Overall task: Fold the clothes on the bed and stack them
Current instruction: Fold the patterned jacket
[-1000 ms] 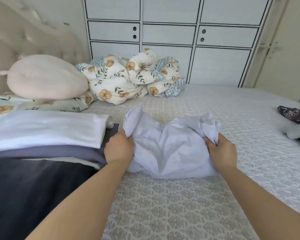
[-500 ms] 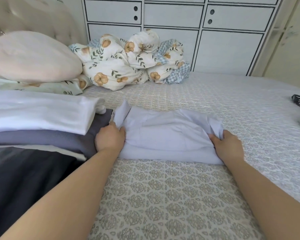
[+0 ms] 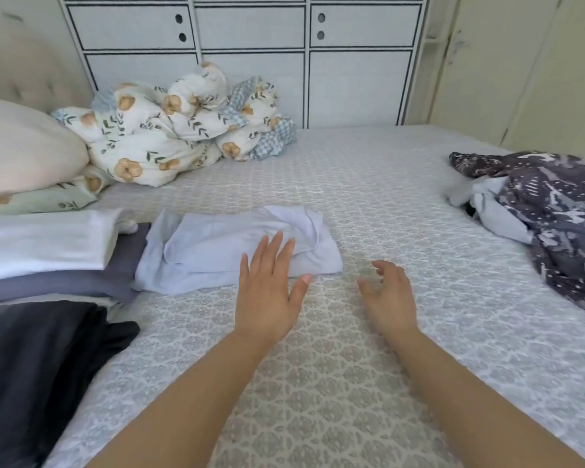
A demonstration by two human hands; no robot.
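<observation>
Clothes already folded sit in a stack point(image 3: 48, 251) at the left edge of the bed point(image 3: 368, 204): a white piece on top, a grey-violet one under it, darker cloth lower down. Just beside the stack, its left edge touching the grey-violet layer, lies the pale lilac garment point(image 3: 217, 251), folded into a rough rectangle with a puckered right end. By my judgement this piece is folded but not yet stacked, so the next move calls for sliding both palms under it and lifting it level onto the white top layer, or a last smoothing pass first. The left hand point(image 3: 267, 292) hovers with fingers straight and spread, palm down, fingertips over the near right part of the lilac garment; whether it touches the cloth I cannot tell. The right hand point(image 3: 387, 292) hangs above bare bedspread just right of the garment, fingers loosely curled, holding nothing. Far right, a crumpled dark patterned garment point(image 3: 554, 211) over a pale one awaits folding.
</observation>
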